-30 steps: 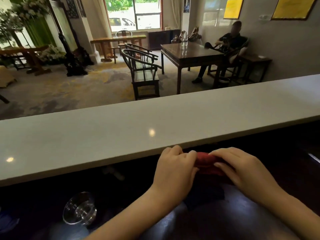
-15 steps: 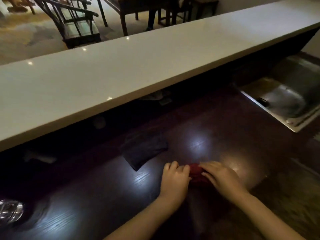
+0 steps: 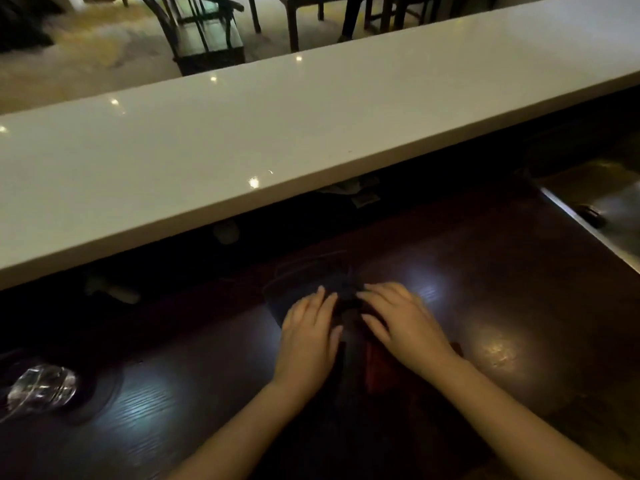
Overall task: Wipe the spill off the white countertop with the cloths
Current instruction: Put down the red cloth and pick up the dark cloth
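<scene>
Dim bar interior, dark wooden table below a white countertop. Both hands lie flat, grips open: left hand pressing a dark cloth, right hand covering a red cloth. Cloths look soft, light; pinch an edge. Countertop lies at twelve o'clock.

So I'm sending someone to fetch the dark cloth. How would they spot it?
Start at the long white countertop; below it lies the dark wooden counter. The dark cloth lies flat there under both hands' fingers, beyond the red cloth beside the right wrist.
</scene>
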The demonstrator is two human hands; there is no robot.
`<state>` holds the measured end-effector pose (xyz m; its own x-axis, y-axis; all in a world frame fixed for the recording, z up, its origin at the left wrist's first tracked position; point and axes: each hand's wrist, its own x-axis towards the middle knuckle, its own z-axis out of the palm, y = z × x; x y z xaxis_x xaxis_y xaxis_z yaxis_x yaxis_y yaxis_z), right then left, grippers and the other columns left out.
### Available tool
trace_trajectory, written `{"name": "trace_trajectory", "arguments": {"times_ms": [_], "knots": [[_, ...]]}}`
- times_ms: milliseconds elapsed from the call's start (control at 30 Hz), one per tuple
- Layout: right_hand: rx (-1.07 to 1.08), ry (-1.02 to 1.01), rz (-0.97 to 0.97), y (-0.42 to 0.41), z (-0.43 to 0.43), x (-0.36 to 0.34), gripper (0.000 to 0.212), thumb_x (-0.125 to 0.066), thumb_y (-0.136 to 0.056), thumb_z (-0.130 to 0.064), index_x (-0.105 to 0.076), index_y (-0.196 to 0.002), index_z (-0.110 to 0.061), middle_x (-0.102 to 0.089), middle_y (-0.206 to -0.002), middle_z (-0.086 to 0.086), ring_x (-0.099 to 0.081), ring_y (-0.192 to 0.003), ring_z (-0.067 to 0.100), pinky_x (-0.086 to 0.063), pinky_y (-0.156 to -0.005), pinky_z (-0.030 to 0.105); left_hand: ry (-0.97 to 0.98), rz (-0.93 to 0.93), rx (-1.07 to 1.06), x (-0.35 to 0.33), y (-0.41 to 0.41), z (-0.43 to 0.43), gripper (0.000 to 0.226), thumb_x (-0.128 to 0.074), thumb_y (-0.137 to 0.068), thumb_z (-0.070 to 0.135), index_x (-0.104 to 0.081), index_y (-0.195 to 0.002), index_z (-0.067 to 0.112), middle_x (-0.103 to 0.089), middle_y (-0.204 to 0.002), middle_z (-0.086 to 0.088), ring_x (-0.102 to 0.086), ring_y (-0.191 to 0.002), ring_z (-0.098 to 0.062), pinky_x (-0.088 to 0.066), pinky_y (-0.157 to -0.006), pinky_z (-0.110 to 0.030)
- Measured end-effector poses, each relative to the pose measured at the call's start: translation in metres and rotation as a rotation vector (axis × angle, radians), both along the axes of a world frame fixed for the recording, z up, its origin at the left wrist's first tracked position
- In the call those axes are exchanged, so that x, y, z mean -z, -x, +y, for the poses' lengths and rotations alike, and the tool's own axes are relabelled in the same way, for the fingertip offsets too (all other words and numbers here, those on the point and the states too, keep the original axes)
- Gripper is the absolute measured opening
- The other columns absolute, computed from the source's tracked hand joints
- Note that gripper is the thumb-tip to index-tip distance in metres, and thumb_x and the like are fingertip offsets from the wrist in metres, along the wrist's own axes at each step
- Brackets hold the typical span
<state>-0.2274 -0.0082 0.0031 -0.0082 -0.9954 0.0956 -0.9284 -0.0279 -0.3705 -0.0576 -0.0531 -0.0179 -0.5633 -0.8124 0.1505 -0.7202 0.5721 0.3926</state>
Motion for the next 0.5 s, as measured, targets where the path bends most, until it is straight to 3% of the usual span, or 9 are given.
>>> {"name": "trace_trajectory", "arguments": {"times_ms": [100,167,300,400,500], "knots": [[-0.181,-0.097,0.057,-0.021,-0.046,0.013,0.051,-0.054,-0.088,-0.026,-0.036,-0.136,-0.019,-0.035,-0.147,0.001,-0.026,-0.135,0.017,-0.018,-0.11,0.031,-0.091,-0.212,-0.108,0.008,-0.017,-0.034,0.064,-0.05,-0.089,0.037,-0.025,-0.142,0.01,-0.026,-0.152,-0.014,-0.018,-0.141,-0.024,-0.008,-0.116,-0.034],[-0.199,-0.188,0.123,-0.024,-0.064,0.024,0.057,-0.053,-0.089,-0.027,-0.028,-0.14,-0.019,-0.027,-0.151,0.001,-0.018,-0.138,0.016,-0.012,-0.111,0.03,-0.12,-0.307,-0.092,0.02,-0.024,-0.044,0.068,-0.045,-0.09,0.042,-0.017,-0.144,0.011,-0.018,-0.154,-0.013,-0.009,-0.143,-0.023,-0.001,-0.116,-0.034],[-0.194,-0.201,0.115,-0.02,-0.074,0.039,0.052,-0.054,-0.088,-0.023,-0.036,-0.137,-0.018,-0.037,-0.147,0.001,-0.027,-0.134,0.017,-0.021,-0.109,0.03,-0.107,-0.353,-0.074,0.031,-0.025,-0.049,0.061,-0.041,-0.093,0.038,-0.02,-0.144,0.012,-0.021,-0.154,-0.013,-0.014,-0.142,-0.024,-0.008,-0.116,-0.033],[-0.147,-0.115,0.083,-0.024,-0.081,0.041,0.04,-0.056,-0.086,-0.017,-0.051,-0.126,-0.016,-0.052,-0.136,0.002,-0.041,-0.124,0.018,-0.035,-0.099,0.03,-0.103,-0.406,-0.103,0.028,-0.02,-0.056,0.052,-0.038,-0.095,0.028,-0.024,-0.142,0.01,-0.025,-0.152,-0.015,-0.02,-0.141,-0.025,-0.017,-0.114,-0.033],[-0.151,-0.089,0.091,-0.03,-0.088,0.025,0.031,-0.053,-0.088,-0.016,-0.056,-0.118,-0.014,-0.061,-0.122,0.004,-0.049,-0.112,0.021,-0.039,-0.09,0.032,-0.154,-0.406,-0.106,0.01,-0.018,-0.066,0.046,-0.037,-0.095,0.025,-0.032,-0.139,0.011,-0.033,-0.149,-0.014,-0.028,-0.138,-0.025,-0.024,-0.111,-0.033]]}}
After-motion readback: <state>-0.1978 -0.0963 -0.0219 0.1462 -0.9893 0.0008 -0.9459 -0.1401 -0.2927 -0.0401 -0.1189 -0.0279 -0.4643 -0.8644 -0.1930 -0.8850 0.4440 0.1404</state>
